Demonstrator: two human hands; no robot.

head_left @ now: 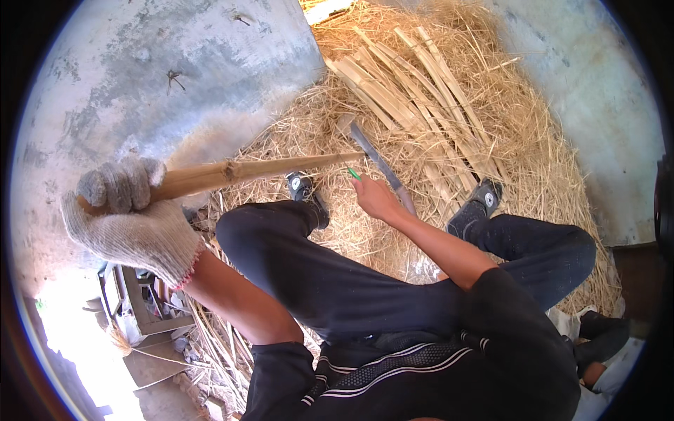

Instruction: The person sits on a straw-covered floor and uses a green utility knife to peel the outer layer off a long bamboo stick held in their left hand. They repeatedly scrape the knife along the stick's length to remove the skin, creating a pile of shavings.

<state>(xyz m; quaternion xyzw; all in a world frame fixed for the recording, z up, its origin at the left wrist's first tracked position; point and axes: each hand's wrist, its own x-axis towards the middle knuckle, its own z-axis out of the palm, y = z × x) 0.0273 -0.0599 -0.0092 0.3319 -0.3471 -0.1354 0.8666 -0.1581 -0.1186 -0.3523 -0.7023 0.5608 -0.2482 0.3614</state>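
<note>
My left hand (123, 210), in a knitted grey-white work glove, is closed around the thick end of a bamboo piece (267, 168). From there the bamboo reaches rightward, and its thin end comes close to a long, slightly curved dark blade (379, 163) over the straw. My right hand (378, 198), bare, is closed in a pinch beside the blade. A small green object (353, 173) sticks out from its fingertips; its kind is hidden by the fingers. The blade's lower part passes behind the right hand, and I cannot tell whether the hand touches it.
Straw-like shavings (540, 161) cover the ground between my feet. Split bamboo strips (421, 91) lie on them ahead. Grey panels (203, 77) border the pile on the left and right. A wooden frame (151, 309) with clutter stands at lower left. Another person's dark shoe (602, 337) shows at lower right.
</note>
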